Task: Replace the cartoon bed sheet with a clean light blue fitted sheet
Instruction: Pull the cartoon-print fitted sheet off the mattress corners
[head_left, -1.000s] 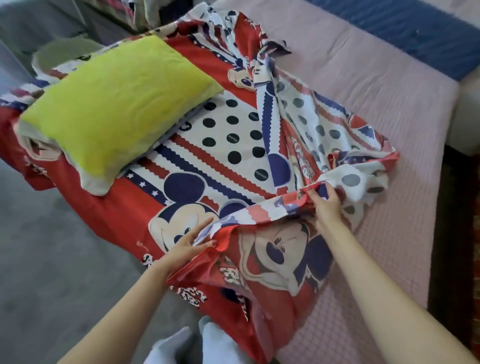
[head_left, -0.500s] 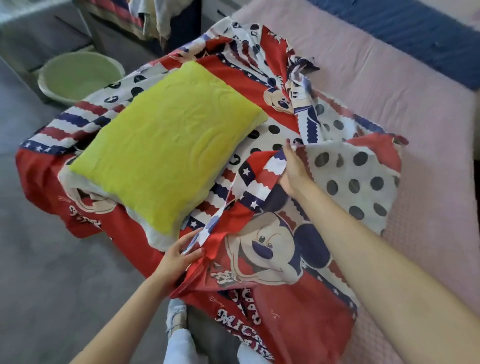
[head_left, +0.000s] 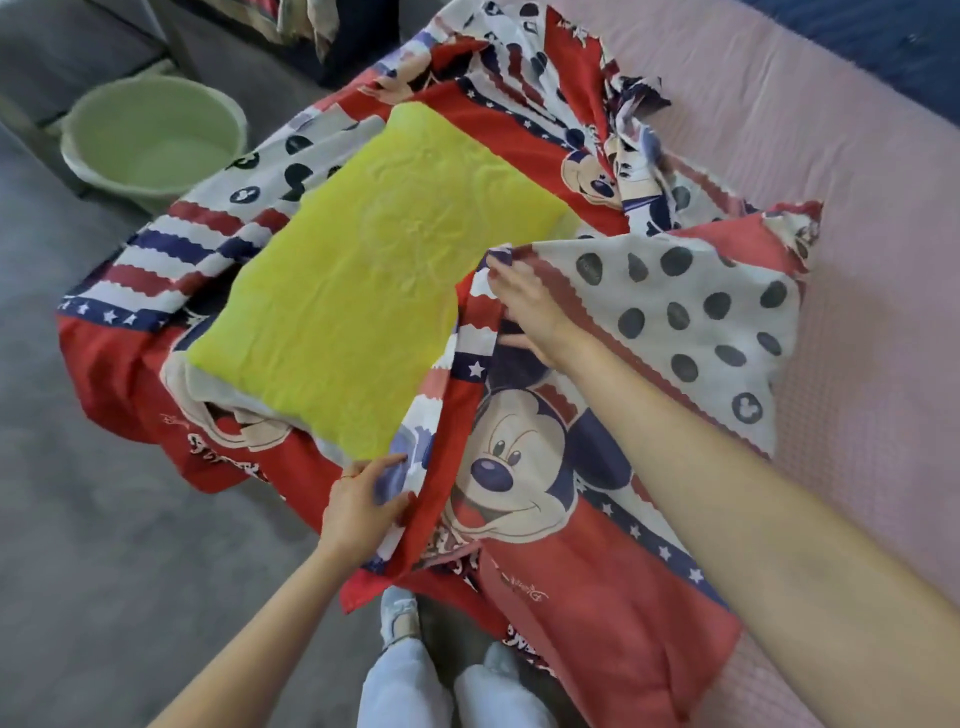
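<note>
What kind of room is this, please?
Most likely a bedroom: a bed with a bare pink mattress, a cartoon bed sheet being pulled off, and a yellow pillow on it.

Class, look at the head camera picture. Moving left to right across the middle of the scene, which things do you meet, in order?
Grey floor → green basin → yellow pillow → right hand gripping the cartoon bed sheet → bare pink mattress.
</note>
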